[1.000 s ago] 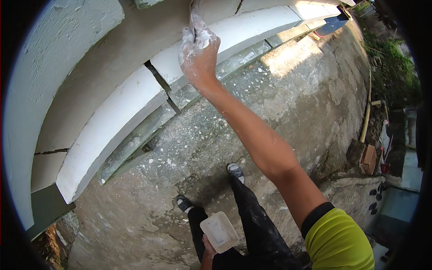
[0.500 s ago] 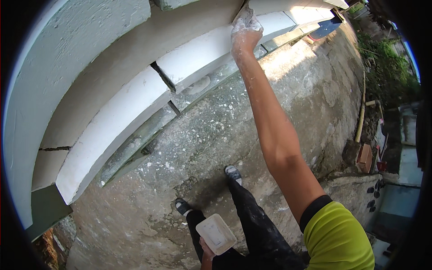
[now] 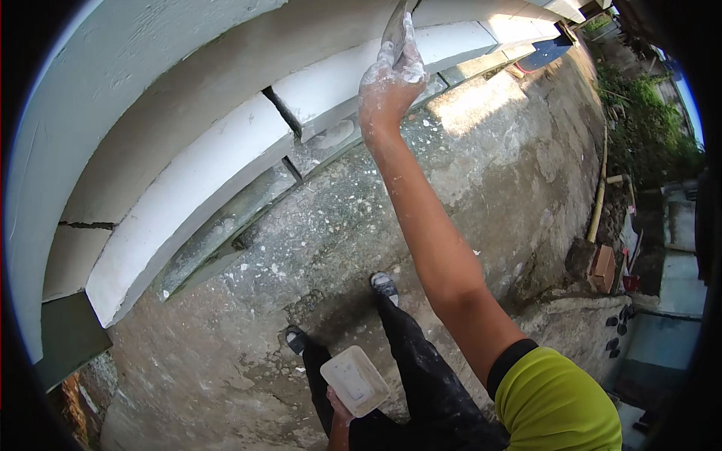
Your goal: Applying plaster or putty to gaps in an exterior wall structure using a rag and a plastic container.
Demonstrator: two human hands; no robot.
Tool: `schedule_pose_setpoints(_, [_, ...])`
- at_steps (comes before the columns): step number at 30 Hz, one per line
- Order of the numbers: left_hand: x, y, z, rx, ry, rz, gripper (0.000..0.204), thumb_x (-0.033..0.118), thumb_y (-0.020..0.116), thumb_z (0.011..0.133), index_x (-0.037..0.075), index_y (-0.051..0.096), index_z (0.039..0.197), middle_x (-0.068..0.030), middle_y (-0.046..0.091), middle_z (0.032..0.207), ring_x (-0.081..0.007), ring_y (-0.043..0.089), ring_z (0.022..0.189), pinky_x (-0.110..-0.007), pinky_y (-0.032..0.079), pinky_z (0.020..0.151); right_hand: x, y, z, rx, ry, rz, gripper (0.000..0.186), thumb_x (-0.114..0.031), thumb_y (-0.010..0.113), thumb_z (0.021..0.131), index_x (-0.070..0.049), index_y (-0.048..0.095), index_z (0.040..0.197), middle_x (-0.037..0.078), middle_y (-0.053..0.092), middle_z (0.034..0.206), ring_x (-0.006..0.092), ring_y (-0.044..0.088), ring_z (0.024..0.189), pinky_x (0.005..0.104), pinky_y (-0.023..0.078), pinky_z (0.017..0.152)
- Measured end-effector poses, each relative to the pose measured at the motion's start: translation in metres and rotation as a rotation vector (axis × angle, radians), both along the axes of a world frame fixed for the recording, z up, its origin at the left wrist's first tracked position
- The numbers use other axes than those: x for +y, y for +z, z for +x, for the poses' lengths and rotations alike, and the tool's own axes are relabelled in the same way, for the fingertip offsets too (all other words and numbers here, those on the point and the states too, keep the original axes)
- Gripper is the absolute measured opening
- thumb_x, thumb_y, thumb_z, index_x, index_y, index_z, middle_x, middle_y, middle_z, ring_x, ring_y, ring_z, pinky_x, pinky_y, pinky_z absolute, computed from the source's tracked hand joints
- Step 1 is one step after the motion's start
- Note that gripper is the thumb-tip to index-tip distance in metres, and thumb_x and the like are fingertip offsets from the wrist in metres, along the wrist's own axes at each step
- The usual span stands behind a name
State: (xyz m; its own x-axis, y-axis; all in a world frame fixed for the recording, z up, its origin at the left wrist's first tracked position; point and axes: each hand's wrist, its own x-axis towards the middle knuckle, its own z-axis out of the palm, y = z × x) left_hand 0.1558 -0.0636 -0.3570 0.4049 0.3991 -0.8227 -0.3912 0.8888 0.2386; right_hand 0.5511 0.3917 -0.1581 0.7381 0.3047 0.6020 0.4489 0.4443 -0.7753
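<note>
My right hand (image 3: pixel 391 86), smeared with white paste, is stretched far forward beside the wall's white ledge. Its fingers are closed around a flat grey scraper (image 3: pixel 395 28), whose tip points up toward the wall. Whether the blade touches the wall I cannot make out. Low down in front of my legs, my left hand (image 3: pixel 340 407) grips the side of a shallow, off-white rectangular plastic tub (image 3: pixel 355 381). Whitish residue coats the inside of the tub. The white ledge (image 3: pixel 203 177) curves along the wall, with a dark gap (image 3: pixel 282 113) between two of its sections.
Rough concrete floor (image 3: pixel 331 240), spotted with white splashes, lies below the ledge. A pale-green wall part (image 3: pixel 98 75) bulges in at the left. At the far right are a pipe (image 3: pixel 599 188), a brick (image 3: pixel 602 268), plants (image 3: pixel 643 113) and several dark shoes (image 3: pixel 618 328).
My right hand with the scraper has shifted left and slightly nearer, and its wrist has turned so more of the blade shows. The left hand still holds the tub.
</note>
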Motion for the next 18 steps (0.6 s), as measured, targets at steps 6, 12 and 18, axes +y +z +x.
schedule_pose_setpoints(6, [-0.005,0.003,-0.017,-0.064,0.106,-0.028,0.074,0.063,0.047,0.082,0.011,0.038,0.134,-0.0083,0.051,0.124,-0.0292,0.052,0.112,-0.046,0.045,0.092,0.028,-0.005,-0.155,0.018,0.168,-0.303,0.028,-0.002,0.054,0.082,0.008,0.053,0.108,0.018,0.051,0.102,0.0276,0.05,0.094,0.0392,0.04,0.081])
schedule_pose_setpoints(12, [-0.006,0.01,-0.036,-0.052,0.003,0.072,0.078,0.069,0.035,0.084,0.012,0.035,0.137,-0.0085,0.048,0.129,-0.0287,0.05,0.115,-0.047,0.044,0.094,-0.04,-0.039,-0.202,-0.242,0.317,-0.136,0.034,0.004,0.055,0.082,0.004,0.057,0.115,0.022,0.058,0.111,0.0232,0.057,0.1,0.0353,0.044,0.086])
schedule_pose_setpoints(18, [-0.01,0.004,-0.045,-0.088,-0.012,0.063,0.076,0.068,0.032,0.085,0.011,0.036,0.136,-0.0088,0.049,0.129,-0.0282,0.051,0.115,-0.047,0.044,0.094,0.001,-0.006,-0.077,-0.195,-0.063,-0.086,0.039,0.004,0.05,0.081,0.01,0.051,0.12,0.026,0.052,0.123,0.0345,0.051,0.115,0.039,0.039,0.098])
